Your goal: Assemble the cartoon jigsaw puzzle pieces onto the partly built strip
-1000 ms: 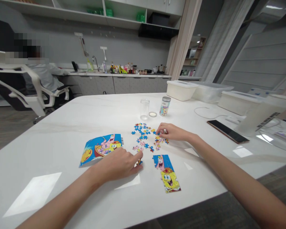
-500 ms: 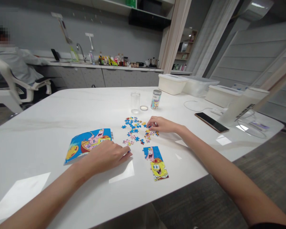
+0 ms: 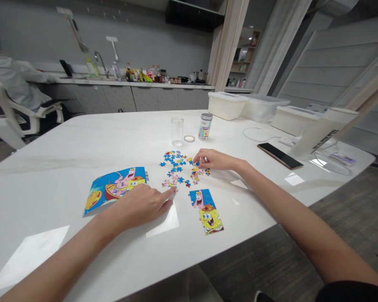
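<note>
Loose puzzle pieces (image 3: pixel 177 169), mostly blue with some pink and yellow, lie spread on the white table. My right hand (image 3: pixel 209 159) is at their right edge, fingers curled down over a small piece that is mostly hidden. My left hand (image 3: pixel 149 204) is at their near left side, index finger stretched to a small piece and thumb apart below. An assembled puzzle section (image 3: pixel 207 212) with a pink and a yellow cartoon figure lies nearer the front edge. The picture sheet (image 3: pixel 113 184) lies slightly bent, partly behind my left hand.
Behind the pieces stand a clear jar (image 3: pixel 177 132), a lid (image 3: pixel 189 138) and a printed jar (image 3: pixel 205 126). A phone (image 3: pixel 279 155), a white cup (image 3: pixel 323 134), cables and plastic boxes (image 3: pixel 227 105) are at the right. A person (image 3: pixel 15 84) sits at far left.
My left index finger has straightened and moved up to the near edge of the loose pieces. My right hand has barely moved. The camera view has shifted slightly.
</note>
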The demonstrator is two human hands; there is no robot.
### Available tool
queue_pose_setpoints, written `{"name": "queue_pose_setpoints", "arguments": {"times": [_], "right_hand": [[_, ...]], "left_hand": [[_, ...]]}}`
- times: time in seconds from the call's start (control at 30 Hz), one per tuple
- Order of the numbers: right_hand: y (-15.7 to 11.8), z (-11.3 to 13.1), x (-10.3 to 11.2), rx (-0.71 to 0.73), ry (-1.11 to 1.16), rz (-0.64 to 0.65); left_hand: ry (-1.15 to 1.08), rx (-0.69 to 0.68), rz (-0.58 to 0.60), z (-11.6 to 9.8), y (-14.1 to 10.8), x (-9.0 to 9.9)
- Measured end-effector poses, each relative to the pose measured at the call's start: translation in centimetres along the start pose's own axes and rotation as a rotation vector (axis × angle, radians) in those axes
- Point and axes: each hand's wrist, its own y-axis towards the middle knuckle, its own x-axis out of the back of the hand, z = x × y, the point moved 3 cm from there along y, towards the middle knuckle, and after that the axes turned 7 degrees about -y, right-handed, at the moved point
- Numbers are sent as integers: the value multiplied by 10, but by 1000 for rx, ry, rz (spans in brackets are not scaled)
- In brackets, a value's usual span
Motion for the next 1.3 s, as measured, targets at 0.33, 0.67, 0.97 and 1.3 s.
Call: {"name": "queue_pose_setpoints", "arguments": {"times": [0.33,0.67,0.97,1.3], "right_hand": [[0,-2,2,42,13,-50],[-1,3,3,-11,-1,-8],[-2,1,9,-10,-28,-37],[-19,-17,23,-161,-107,138]], "left_hand": [[48,131,62,3,3,6],[70,177,32,2,3,4],[116,83,-41,1,0,2],[119,41,8,1,1,-1]]}}
